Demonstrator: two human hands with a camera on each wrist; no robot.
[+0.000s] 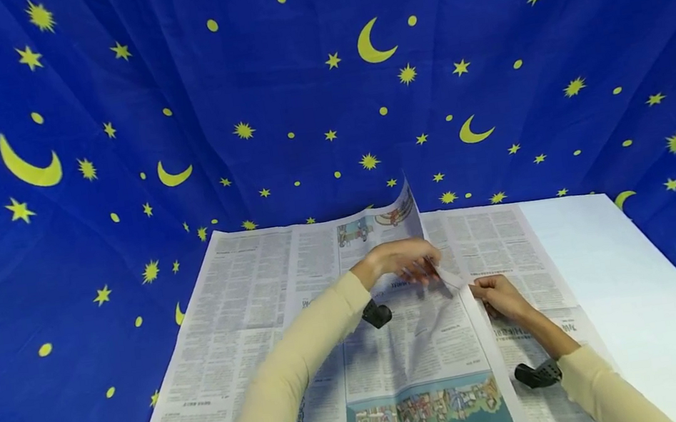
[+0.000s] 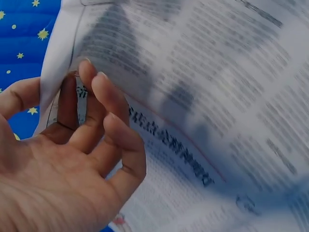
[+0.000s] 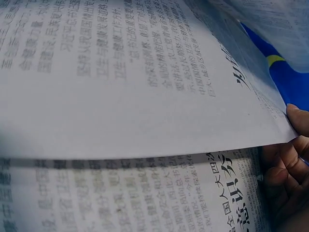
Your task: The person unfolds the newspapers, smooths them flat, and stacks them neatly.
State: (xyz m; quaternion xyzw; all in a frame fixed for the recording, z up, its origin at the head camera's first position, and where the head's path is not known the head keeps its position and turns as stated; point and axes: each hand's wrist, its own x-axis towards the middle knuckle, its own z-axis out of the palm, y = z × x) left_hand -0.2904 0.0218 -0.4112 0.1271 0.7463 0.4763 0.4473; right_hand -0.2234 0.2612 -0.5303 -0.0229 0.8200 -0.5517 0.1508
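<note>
A newspaper sheet [image 1: 419, 354] lies partly raised over other newspaper pages [image 1: 245, 289]. Between thumb and fingers, my left hand [image 1: 403, 261] pinches the sheet's right edge near the far part, where the paper stands up in a pointed flap [image 1: 404, 210]. Lower along that same edge, my right hand [image 1: 501, 296] grips the paper between thumb and curled fingers. The left wrist view has the sheet [image 2: 203, 72] passing between thumb and fingers, partly hiding the thumb. In the right wrist view, the lifted edge [image 3: 145, 140] stands apart from the printed page [image 3: 120, 193] beneath.
The newspapers cover much of a white table [image 1: 641, 291], whose bare surface shows on the right. A blue cloth [image 1: 295, 87] with yellow moons and stars hangs behind and at both sides. A black wrist device [image 1: 537, 374] sits by the right sleeve, another [image 1: 377, 313] by the left.
</note>
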